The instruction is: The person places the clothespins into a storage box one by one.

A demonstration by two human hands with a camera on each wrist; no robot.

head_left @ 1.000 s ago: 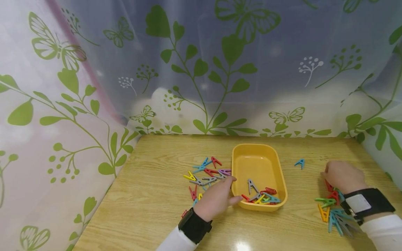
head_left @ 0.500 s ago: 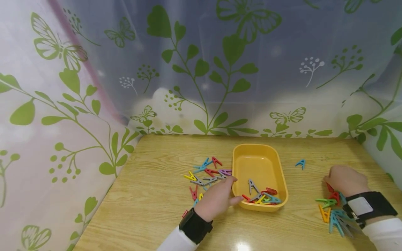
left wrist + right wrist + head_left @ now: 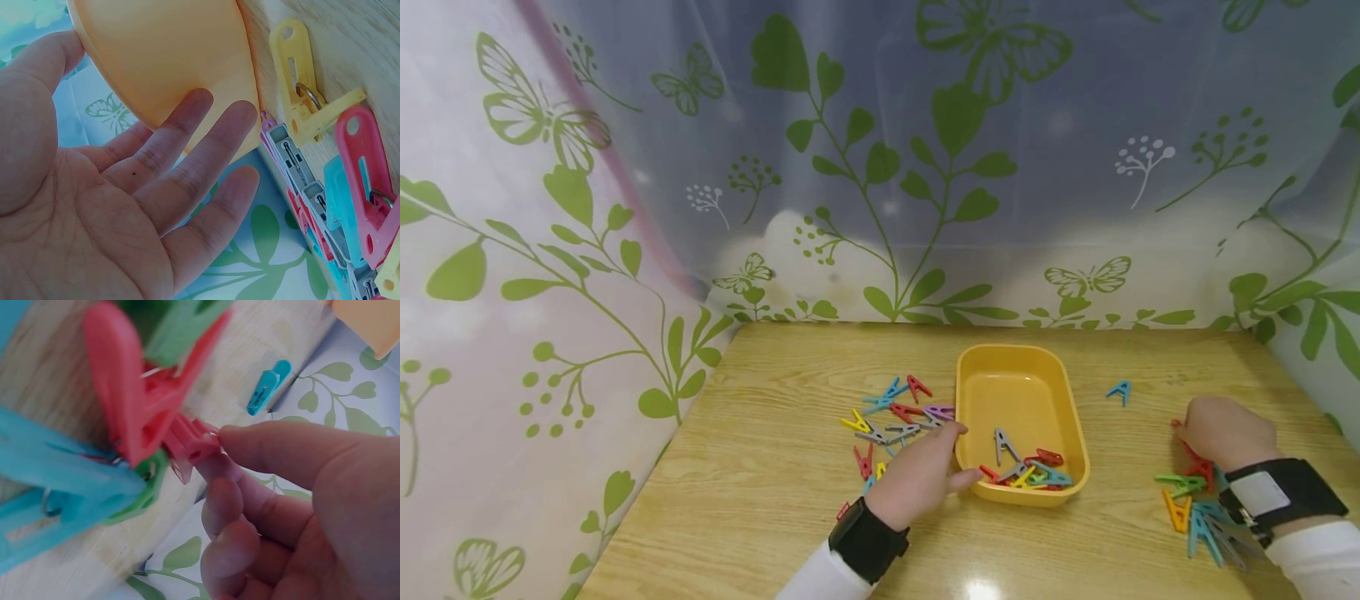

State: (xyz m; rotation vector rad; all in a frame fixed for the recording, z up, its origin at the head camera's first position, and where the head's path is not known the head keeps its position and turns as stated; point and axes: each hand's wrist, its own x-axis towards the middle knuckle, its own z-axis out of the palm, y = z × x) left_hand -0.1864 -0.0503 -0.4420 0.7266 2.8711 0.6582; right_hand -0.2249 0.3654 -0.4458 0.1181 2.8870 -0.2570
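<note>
My left hand [image 3: 917, 475] lies against the near left side of a yellow plastic tub [image 3: 1015, 392]. In the left wrist view its thumb is at the rim and its fingers are straight along the outer wall. My right hand [image 3: 1228, 433] is at a pile of clothespins on the right. Between thumb and index finger it pinches a red clothespin [image 3: 190, 440]. Close by in the right wrist view are another red clothespin [image 3: 115, 381], light blue ones [image 3: 69, 469] and a green one [image 3: 187, 331]. Part of this pile is hidden under the right wrist in the head view.
Inside the tub's near end lie several clothespins [image 3: 1003, 446]. Left of it more are scattered, among them a yellow one [image 3: 856, 422] and a purple one [image 3: 942, 412]. A lone blue clothespin [image 3: 1120, 392] lies right of the tub. A patterned curtain [image 3: 880, 208] borders the wooden table [image 3: 760, 450].
My right hand has shifted slightly toward me, and a red clothespin tip now shows at its left side. My left hand stays at the tub.
</note>
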